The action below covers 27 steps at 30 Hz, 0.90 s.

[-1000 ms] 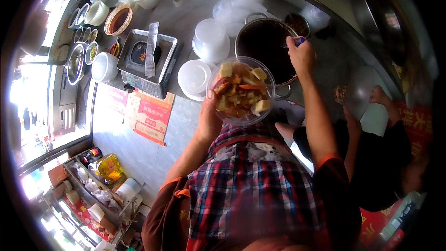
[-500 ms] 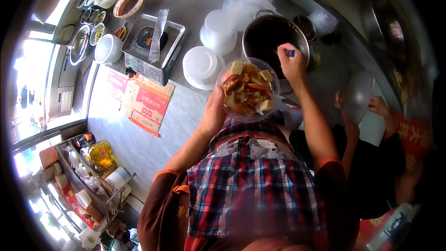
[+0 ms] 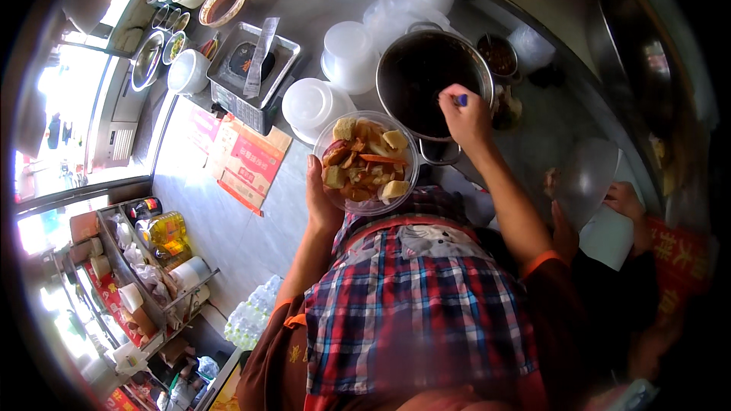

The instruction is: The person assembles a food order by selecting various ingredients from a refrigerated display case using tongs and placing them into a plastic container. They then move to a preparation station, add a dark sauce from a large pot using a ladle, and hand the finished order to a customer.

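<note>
My left hand [image 3: 324, 205] grips the side of a clear round plastic bowl [image 3: 416, 160] in front of my apron. Inside the bowl lie tan cubes that look like tofu puffs, with sauced chunks and orange strips [image 3: 358, 171]. Over a deep metal pot [image 3: 388, 103] with dark contents, my right hand [image 3: 470, 122] is closed on a blue-ended handle [image 3: 461, 100]. Whatever tool it belongs to is hidden by the hand and the dark pot. The bowl stands just left of the pot's near side. Translucent lidded tubs [image 3: 316, 105] sit beyond it.
A scale with a metal tray [image 3: 255, 68] stands at the left, sauce bowls [image 3: 222, 4] behind it. Flattened cardboard [image 3: 251, 160] lies below. A small pot [image 3: 499, 53] sits beside the big one. At right, another person's hands [image 3: 624, 199] are by a clear bowl [image 3: 590, 175].
The bowl in my left hand has shifted left, away from the pot's near edge. My right hand has moved slightly left and down with the handle. The whole view has shifted a little.
</note>
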{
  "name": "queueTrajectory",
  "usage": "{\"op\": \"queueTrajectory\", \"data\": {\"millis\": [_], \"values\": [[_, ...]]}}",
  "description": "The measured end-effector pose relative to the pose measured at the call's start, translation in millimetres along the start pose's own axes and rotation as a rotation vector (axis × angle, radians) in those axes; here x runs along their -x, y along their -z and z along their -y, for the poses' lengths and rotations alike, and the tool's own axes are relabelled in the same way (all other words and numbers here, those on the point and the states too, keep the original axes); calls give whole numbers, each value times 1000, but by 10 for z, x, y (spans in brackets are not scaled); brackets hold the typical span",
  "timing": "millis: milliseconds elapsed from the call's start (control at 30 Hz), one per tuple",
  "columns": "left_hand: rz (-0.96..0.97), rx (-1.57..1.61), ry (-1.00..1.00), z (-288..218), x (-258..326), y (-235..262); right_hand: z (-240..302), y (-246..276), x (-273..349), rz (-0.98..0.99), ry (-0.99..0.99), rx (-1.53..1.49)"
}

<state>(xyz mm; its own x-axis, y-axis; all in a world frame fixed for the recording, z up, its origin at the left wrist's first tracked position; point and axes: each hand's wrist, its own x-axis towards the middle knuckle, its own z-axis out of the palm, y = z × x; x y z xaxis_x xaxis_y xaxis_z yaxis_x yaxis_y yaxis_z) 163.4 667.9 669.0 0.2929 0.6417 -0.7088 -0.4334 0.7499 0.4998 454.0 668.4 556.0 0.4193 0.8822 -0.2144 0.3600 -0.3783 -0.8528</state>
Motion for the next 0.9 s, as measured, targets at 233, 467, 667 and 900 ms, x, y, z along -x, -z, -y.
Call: {"op": "queueTrajectory", "data": {"millis": [233, 467, 667, 900], "values": [[24, -33, 16, 25, -71, 18, -197, 311, -268, -157, 5, 272], [134, 2, 52, -2, -122, -74, -152, 479, 13, -144, -182, 200], [156, -209, 74, -117, -304, -194, -392, 99, -80, -192, -325, -247], [291, -257, 101, -152, -452, -197, -204, 840, 300, -341, -522, -527]]}}
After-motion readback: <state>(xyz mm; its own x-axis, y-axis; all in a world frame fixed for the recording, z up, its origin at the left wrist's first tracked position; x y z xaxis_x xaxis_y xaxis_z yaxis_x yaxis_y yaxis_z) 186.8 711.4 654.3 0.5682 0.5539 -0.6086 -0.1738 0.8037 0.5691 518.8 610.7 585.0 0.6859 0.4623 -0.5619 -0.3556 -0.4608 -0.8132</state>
